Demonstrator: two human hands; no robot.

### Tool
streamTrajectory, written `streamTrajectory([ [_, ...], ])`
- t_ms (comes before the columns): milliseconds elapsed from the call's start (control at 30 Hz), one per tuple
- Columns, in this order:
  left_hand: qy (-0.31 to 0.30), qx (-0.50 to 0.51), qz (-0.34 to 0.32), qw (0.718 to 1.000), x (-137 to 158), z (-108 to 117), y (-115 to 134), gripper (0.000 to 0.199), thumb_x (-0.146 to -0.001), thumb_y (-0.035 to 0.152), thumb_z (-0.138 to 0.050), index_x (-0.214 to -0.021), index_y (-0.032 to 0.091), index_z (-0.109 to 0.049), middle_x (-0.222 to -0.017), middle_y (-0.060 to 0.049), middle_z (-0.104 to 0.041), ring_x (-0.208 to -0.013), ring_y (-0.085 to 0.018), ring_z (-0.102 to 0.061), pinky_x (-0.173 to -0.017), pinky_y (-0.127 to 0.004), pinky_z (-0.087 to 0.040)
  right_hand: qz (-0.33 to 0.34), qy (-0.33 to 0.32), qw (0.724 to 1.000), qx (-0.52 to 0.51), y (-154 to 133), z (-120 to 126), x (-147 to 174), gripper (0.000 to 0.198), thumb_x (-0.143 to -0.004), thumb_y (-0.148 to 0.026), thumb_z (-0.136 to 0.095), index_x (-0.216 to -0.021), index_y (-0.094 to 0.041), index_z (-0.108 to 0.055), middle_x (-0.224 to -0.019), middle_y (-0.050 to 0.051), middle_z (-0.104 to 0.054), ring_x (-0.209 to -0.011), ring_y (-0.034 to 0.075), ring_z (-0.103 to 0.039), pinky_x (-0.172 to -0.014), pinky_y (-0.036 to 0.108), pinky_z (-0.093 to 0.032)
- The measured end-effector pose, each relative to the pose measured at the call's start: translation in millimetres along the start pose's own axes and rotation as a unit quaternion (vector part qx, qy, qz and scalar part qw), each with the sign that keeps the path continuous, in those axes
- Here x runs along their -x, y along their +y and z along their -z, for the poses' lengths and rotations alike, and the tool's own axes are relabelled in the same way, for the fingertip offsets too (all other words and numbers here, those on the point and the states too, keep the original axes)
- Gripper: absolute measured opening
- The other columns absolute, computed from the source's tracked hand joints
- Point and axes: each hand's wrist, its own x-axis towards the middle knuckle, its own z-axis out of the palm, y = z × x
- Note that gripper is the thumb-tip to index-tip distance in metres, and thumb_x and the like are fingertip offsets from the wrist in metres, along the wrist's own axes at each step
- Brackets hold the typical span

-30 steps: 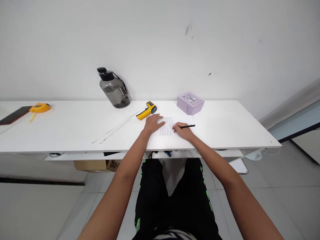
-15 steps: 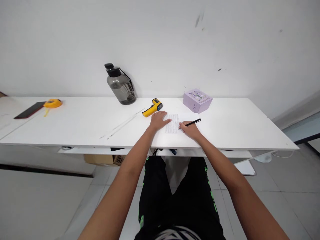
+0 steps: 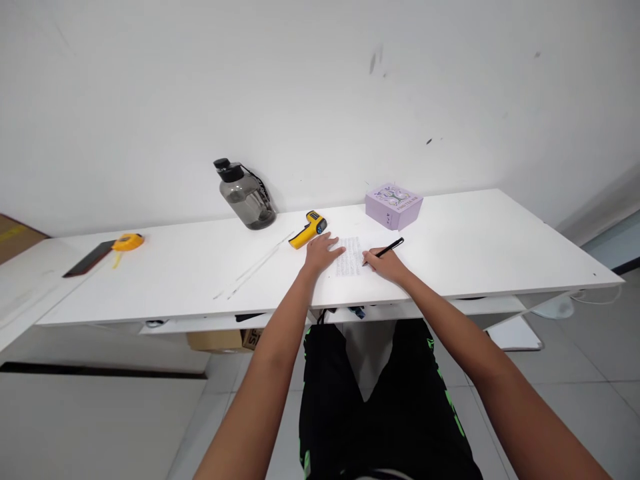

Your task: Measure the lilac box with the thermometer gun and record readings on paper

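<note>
A small white sheet of paper (image 3: pixel 349 257) covered in handwriting lies near the front of the white desk (image 3: pixel 480 247). Flat on the paper's left side, fingers spread, rests my left hand (image 3: pixel 321 253). My right hand (image 3: pixel 386 265) grips a black pen (image 3: pixel 391 247), its tip down at the right edge of the writing. Just beyond my left fingertips lies a yellow and black infrared thermometer gun (image 3: pixel 309 230). A lilac box (image 3: pixel 393 207) with a printed lid stands behind my right hand.
Against the wall leans a grey see-through water bottle (image 3: pixel 247 197) with a black cap. Farther left are a yellow tape measure (image 3: pixel 129 242) and a dark flat case (image 3: pixel 90 260). Below the desktop, a cardboard box (image 3: pixel 220 341) sits on the left.
The camera view has tilted and shifted, so the desk's things appear slightly moved. My right hand still holds the pen at the paper, and my left hand stays flat on it.
</note>
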Motion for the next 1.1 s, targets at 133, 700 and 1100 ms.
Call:
streamTrajectory([
  [133,0.006,0.016,0.002,1.000,0.2,0.6,0.0,0.044,-0.091,0.055,-0.065,-0.127,0.029,-0.072,-0.155,-0.002,-0.053,-0.146,-0.027,-0.044,-0.123,-0.044,-0.031,0.004,-0.005,1.000,0.013,1.4,-0.6,-1.0,0.036,-0.090,-0.043,-0.051,-0.066,-0.021,-0.066,-0.059,-0.001,-0.059,-0.065,0.016,-0.057,-0.065,0.028,-0.040],
  [700,0.025,0.004,-0.001,1.000,0.0,-0.7,1.3,0.046,-0.090,0.054,-0.066,-0.127,0.028,-0.071,-0.152,-0.003,-0.057,-0.144,-0.027,-0.047,-0.122,-0.042,-0.033,0.001,0.008,1.000,0.015,1.4,-2.0,-1.3,0.036,-0.088,-0.044,-0.051,-0.066,-0.021,-0.067,-0.057,-0.001,-0.056,-0.063,0.017,-0.054,-0.063,0.029,-0.039],
  [1100,0.034,-0.004,-0.007,0.999,1.8,-0.4,4.3,0.044,-0.093,0.052,-0.063,-0.127,0.025,-0.070,-0.150,-0.005,-0.058,-0.142,-0.025,-0.049,-0.121,-0.040,-0.034,0.000,0.030,0.999,0.014,0.1,-0.2,1.5,0.037,-0.089,-0.045,-0.050,-0.069,-0.021,-0.069,-0.059,0.000,-0.059,-0.066,0.018,-0.057,-0.068,0.030,-0.042],
])
